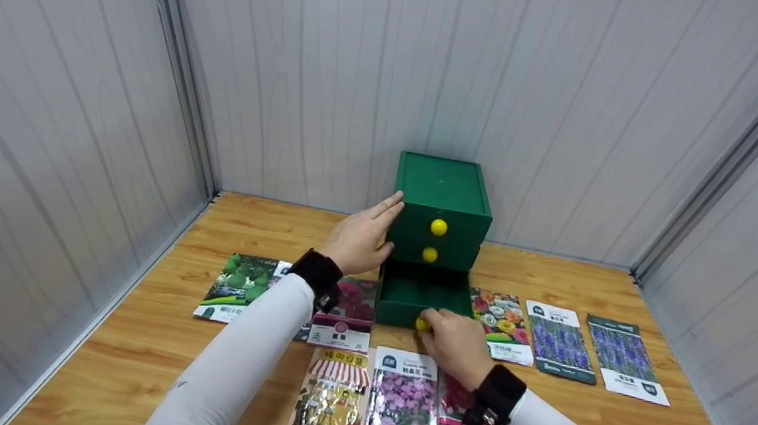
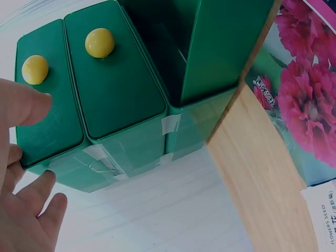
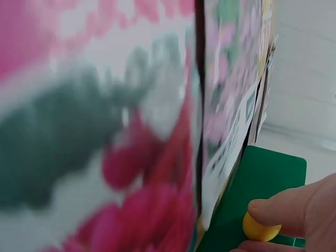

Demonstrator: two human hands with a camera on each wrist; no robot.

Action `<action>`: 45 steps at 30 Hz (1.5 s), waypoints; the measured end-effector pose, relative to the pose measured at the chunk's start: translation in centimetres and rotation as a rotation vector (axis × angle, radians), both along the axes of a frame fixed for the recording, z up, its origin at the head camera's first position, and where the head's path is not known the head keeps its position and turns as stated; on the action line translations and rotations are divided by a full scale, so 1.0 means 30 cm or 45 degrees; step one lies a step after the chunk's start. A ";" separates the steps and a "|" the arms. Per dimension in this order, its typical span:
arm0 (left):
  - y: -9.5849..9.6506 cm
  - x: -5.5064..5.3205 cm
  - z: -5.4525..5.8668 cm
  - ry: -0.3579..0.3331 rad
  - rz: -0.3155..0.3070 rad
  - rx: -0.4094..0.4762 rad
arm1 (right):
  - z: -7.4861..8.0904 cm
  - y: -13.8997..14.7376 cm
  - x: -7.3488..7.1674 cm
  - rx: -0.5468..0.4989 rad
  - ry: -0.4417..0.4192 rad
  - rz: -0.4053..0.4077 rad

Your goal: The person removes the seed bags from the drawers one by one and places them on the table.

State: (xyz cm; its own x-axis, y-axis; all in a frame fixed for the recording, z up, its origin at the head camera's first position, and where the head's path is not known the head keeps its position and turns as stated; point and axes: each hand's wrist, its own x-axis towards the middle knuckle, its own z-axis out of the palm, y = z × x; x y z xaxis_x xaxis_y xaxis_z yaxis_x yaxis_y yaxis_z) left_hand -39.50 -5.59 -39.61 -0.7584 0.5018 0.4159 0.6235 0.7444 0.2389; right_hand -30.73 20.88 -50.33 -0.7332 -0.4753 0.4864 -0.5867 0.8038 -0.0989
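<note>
A green three-drawer box (image 1: 444, 184) with round yellow knobs stands at the back of the table. Its bottom drawer (image 1: 398, 312) is pulled out, while the upper two are closed. My right hand (image 1: 460, 345) pinches the bottom drawer's yellow knob (image 3: 257, 229) between thumb and fingers. With fingers extended, my left hand (image 1: 360, 238) rests against the box's left side near the top. In the left wrist view, the fingertips (image 2: 55, 210) lie along the box's side and the thumb is spread over the front. The visible part of the drawer's inside is bare green.
Several flower seed packets lie around the box: a green one (image 1: 237, 286) at left, purple ones (image 1: 560, 342) at right, a pink-flowered packet (image 1: 404, 401) and a striped-awning packet (image 1: 333, 396) in front. Pale panel walls (image 1: 334, 89) enclose the wooden table (image 1: 137, 335).
</note>
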 end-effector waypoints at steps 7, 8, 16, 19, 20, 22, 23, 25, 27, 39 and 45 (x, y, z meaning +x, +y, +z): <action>0.007 0.000 0.001 0.044 -0.013 -0.023 | 0.015 -0.006 -0.071 -0.009 -0.084 -0.097; 0.008 0.001 0.003 0.050 -0.016 -0.024 | 0.017 -0.008 -0.080 -0.006 -0.088 -0.104; 0.013 0.009 0.005 0.074 -0.033 -0.024 | 0.021 -0.022 -0.154 0.011 -0.169 -0.196; 0.013 0.007 0.003 0.087 -0.030 -0.024 | 0.031 -0.028 -0.180 -0.016 -0.235 -0.228; 0.014 0.007 0.002 0.086 -0.027 -0.027 | 0.034 -0.029 -0.188 -0.021 -0.252 -0.237; 0.014 0.006 0.001 0.080 -0.024 -0.031 | 0.038 -0.030 -0.204 -0.028 -0.276 -0.253; 0.015 0.006 0.001 0.078 -0.024 -0.032 | 0.040 -0.030 -0.211 -0.030 -0.285 -0.261; 0.016 0.006 0.000 0.067 -0.026 -0.033 | 0.042 -0.030 -0.221 -0.032 -0.292 -0.269; 0.017 0.008 -0.001 0.060 -0.030 -0.028 | 0.043 -0.030 -0.230 -0.048 -0.296 -0.269; 0.027 0.006 -0.001 0.057 -0.019 -0.022 | 0.032 -0.037 -0.278 -0.102 -0.327 -0.311; 0.024 0.009 -0.003 0.058 -0.023 -0.009 | 0.036 -0.046 -0.289 -0.095 -0.347 -0.325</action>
